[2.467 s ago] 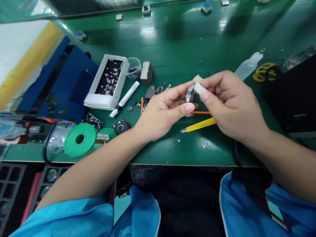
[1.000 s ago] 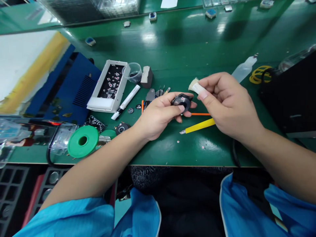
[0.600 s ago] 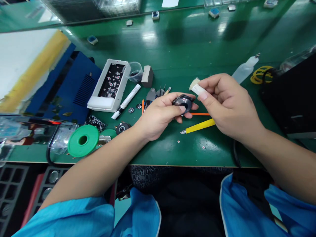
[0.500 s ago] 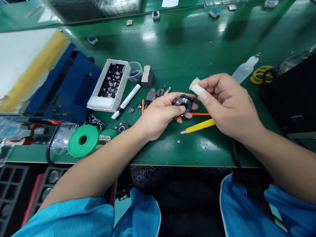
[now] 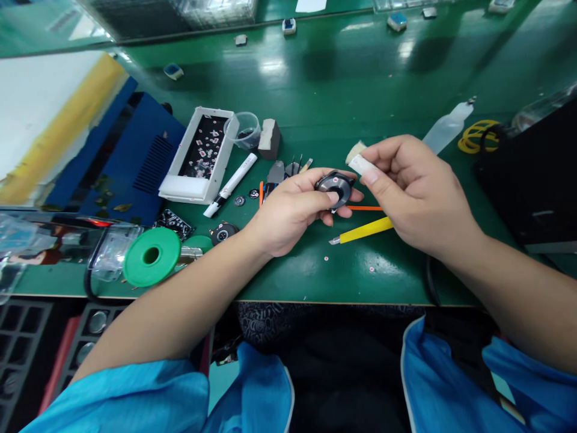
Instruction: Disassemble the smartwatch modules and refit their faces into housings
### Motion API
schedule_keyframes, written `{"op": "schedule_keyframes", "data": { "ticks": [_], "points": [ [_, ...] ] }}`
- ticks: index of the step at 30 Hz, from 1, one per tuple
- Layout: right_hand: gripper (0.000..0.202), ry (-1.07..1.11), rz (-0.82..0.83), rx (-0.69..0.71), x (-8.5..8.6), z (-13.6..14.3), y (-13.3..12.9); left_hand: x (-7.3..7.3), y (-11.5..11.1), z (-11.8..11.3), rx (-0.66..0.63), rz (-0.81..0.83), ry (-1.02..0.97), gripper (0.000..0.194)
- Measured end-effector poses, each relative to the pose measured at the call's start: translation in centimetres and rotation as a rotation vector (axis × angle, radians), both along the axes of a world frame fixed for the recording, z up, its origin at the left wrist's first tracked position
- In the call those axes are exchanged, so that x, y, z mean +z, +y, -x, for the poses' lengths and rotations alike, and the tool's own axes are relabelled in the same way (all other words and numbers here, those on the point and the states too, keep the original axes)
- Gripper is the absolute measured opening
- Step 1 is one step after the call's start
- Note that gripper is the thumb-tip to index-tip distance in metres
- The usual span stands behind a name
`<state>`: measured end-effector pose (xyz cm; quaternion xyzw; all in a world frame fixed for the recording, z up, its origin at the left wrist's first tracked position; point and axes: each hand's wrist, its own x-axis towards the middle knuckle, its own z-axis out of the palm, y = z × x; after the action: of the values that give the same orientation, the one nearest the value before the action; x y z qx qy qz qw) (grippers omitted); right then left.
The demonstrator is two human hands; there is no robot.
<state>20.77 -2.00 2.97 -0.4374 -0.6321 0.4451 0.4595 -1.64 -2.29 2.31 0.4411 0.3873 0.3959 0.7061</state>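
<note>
My left hand (image 5: 288, 210) holds a round dark case (image 5: 342, 186), thumb pressed on its face, the other fingers curled behind it. A small red-and-white dot (image 5: 336, 180) sits on that face. The case is up above the table (image 5: 288, 279), tilted towards me. My right hand (image 5: 419, 189) pinches a short white-wrapped brush (image 5: 359, 163) between thumb and forefinger, its pale tip pointing up and to the left. The brush is just beside the case; from this angle I can't be sure whether they touch.

Below my hands lies a yellow cutter (image 5: 365, 230), blade to the left, its far end hidden by my right hand. An orange stick (image 5: 367, 208) shows between my hands. Two tiny stickers (image 5: 326, 258) lie on the table nearer to me.

To my left there's a white marker (image 5: 232, 181) beside a white tray (image 5: 213, 189) of small pieces, then a clear cup (image 5: 252, 139) and a grey block (image 5: 267, 147). A green spool (image 5: 135, 258) is beyond my left forearm. A squeeze bottle (image 5: 446, 127) lies past my right hand.
</note>
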Motion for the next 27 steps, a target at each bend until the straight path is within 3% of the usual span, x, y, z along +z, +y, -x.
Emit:
{"op": "schedule_keyframes", "data": {
  "ticks": [8, 27],
  "points": [
    [0.048, -0.013, -0.001, 0.008, -0.1, -0.13, -0.05, -0.17, 0.05, 0.05, -0.008, 0.018, -0.028, 0.037],
    [0.024, -0.024, -0.032, 0.017, -0.4, -0.18, 0.17, 0.24, -0.02, -0.2, 0.0, 0.032, -0.039, 0.028]
  ]
}}
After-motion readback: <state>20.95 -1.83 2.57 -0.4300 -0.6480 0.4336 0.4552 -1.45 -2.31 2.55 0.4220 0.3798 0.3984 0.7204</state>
